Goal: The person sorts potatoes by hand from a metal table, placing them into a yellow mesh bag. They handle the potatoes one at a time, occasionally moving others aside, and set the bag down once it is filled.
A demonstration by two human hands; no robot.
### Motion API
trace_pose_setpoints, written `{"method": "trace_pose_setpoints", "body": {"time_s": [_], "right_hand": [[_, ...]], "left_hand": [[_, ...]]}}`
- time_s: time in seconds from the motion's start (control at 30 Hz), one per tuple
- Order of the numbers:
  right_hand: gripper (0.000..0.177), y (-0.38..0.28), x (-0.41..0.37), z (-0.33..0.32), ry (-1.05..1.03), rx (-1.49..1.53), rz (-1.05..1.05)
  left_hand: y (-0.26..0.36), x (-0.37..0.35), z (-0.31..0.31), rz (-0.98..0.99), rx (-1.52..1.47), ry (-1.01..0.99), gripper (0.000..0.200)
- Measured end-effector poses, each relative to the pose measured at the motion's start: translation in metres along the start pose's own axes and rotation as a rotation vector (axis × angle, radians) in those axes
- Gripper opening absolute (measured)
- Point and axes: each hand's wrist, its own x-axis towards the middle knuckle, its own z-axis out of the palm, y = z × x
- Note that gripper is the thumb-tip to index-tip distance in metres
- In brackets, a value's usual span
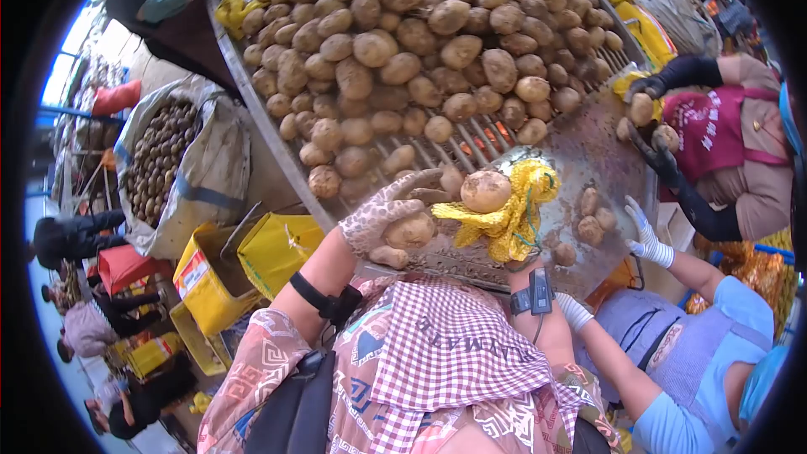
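Note:
My left hand (382, 217) wears a light patterned glove, its fingers stretched to the right and apart. Just below its thumb is a potato (409, 231), and a smaller potato (388, 256) lies by the near edge. A yellow mesh bag (525, 202) bunches over my right hand (519, 262), hiding most of its fingers; the hand grips the bag. Against the bag's left side rests a large muddy potato (485, 192). Beyond both hands, a heap of potatoes (395, 42) covers a slatted metal rack (483, 145).
Several loose potatoes (591, 223) sit on the muddy metal tray (580, 151) at right. A co-worker's white-gloved hand (649, 235) reaches in there; another co-worker's dark-gloved hands (656, 139) hold potatoes. Yellow crates (210, 286) and a sack of potatoes (227, 151) stand left.

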Motion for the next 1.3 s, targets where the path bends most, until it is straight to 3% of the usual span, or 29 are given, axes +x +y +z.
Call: {"method": "trace_pose_setpoints", "body": {"time_s": [0.07, 0.17, 0.2, 0.3, 0.37, 0.4, 0.47, 0.5, 0.57, 0.63, 0.7, 0.73, 0.77, 0.83, 0.9, 1.07, 1.2, 1.3], "right_hand": [[0.052, 0.001, 0.000, 0.009, -0.021, -0.144, -0.078], [0.053, -0.008, -0.001, 0.002, -0.078, -0.487, -0.298], [0.054, -0.015, 0.002, -0.004, -0.124, -0.618, -0.374], [0.055, -0.067, 0.004, -0.054, -0.412, -1.044, -0.610], [0.056, -0.116, 0.007, -0.097, -0.677, -1.242, -0.748], [0.057, -0.133, 0.009, -0.110, -0.811, -1.310, -0.787], [0.058, -0.146, 0.011, -0.137, -1.017, -1.397, -0.848], [0.058, -0.145, 0.014, -0.142, -1.094, -1.437, -0.864], [0.064, -0.113, 0.016, -0.150, -1.168, -1.560, -0.885], [0.064, -0.097, 0.008, -0.150, -1.325, -1.677, -0.851], [0.060, -0.094, 0.004, -0.163, -1.416, -1.630, -0.840], [0.060, -0.081, 0.008, -0.140, -1.214, -1.550, -0.809], [0.060, -0.064, 0.009, -0.104, -0.839, -1.296, -0.715], [0.059, -0.030, 0.026, -0.004, -0.278, -0.582, -0.416], [0.059, -0.034, 0.038, 0.045, -0.059, -0.074, -0.231], [0.058, -0.047, 0.022, 0.051, 0.088, 0.298, -0.142], [0.057, -0.051, 0.011, 0.052, 0.114, 0.350, -0.155], [0.056, -0.071, 0.005, 0.054, 0.136, 0.343, -0.206]], "left_hand": [[0.016, -0.044, -0.007, 0.095, -0.147, 0.105, 0.075], [-0.016, -0.116, -0.068, 0.291, -0.579, 0.255, 0.062], [-0.023, -0.141, -0.084, 0.320, -0.576, 0.301, 0.062], [-0.063, -0.219, -0.132, 0.319, -0.623, 0.793, 0.044], [-0.099, -0.248, -0.175, 0.247, -0.505, 1.030, 0.040], [-0.101, -0.254, -0.179, 0.255, -0.513, 1.042, 0.040], [-0.106, -0.250, -0.187, 0.014, 0.114, 1.544, 0.034], [-0.123, -0.251, -0.213, 0.077, 0.516, 1.590, 0.031], [-0.066, -0.211, -0.152, 0.253, 0.376, 1.444, 0.031], [-0.025, -0.168, -0.088, 0.255, 0.196, 1.040, 0.033], [-0.001, -0.124, -0.020, 0.163, 0.246, 0.698, 0.040], [-0.001, -0.104, -0.001, 0.149, 0.290, 0.577, 0.047], [0.000, -0.087, 0.014, 0.129, 0.337, 0.461, 0.055], [-0.004, -0.060, 0.032, 0.213, 0.300, 0.367, 0.061], [-0.009, -0.052, 0.025, 0.156, 0.167, 0.258, 0.066], [-0.019, -0.046, 0.021, 0.025, -0.319, -0.072, 0.082], [-0.034, -0.035, 0.006, 0.034, -0.510, -0.143, 0.079], [-0.030, -0.035, -0.009, 0.073, -0.453, -0.094, 0.077]]}}
